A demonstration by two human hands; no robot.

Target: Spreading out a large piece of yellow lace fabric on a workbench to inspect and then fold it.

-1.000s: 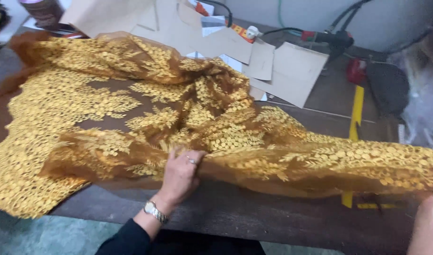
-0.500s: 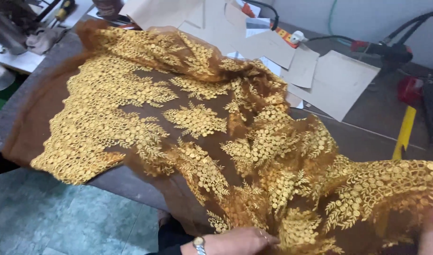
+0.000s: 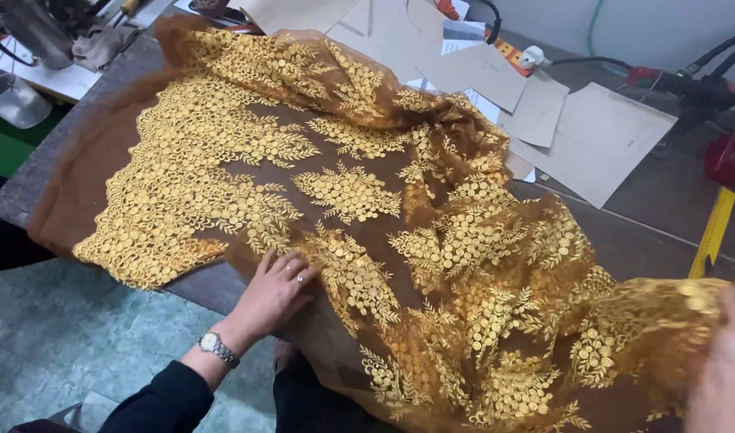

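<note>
Spread across the dark worktable (image 3: 648,232), the brown mesh fabric with gold embroidery (image 3: 343,192) runs its long axis from the far left corner down toward the near right, where it bunches into folds and spills over the near edge. The left hand (image 3: 275,293) lies palm down on the near edge of the cloth, roughly midway along its length, fingers (image 3: 291,265) together, flat and pointing away from the person into the embroidery, pressing rather than pinching. A ring sits on one finger and a wristwatch (image 3: 217,348) on the wrist above a dark sleeve (image 3: 155,397).

From that hand, the flat, smoothed part of the fabric lies to the left and ahead; the crumpled, heaped part lies to the right. The right hand (image 3: 724,369) shows only as a blur at the right edge, touching or just beside the raised end of the cloth; whether its fingers are closed on the fabric cannot be told.

So the left hand is nearer the flat section, and the right hand nearer the gathered end. Beyond the fabric, brown paper pattern pieces (image 3: 592,136) lie on the table, and a yellow ruler (image 3: 712,232) lies to the right.
</note>
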